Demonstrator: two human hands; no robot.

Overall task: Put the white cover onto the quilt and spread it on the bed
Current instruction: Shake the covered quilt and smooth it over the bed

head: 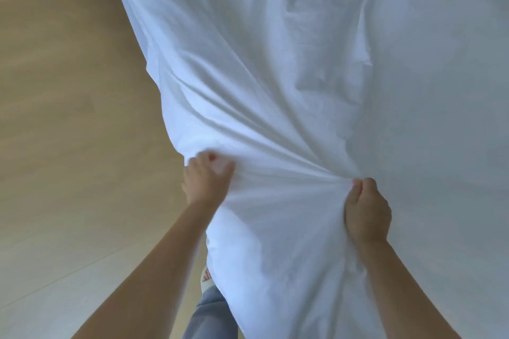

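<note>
Pale wooden flooring (68,124) is seen on the left, with the white cover (303,77) billowing across the middle and right of the view. Its near edge is gripped by the left hand (205,177), fingers curled into the cloth, and bunched tightly in the right hand (367,213), fingers clenched together on a gathered fold. Grey trousers (212,316) and a sandalled foot (206,278) are seen below.
</note>
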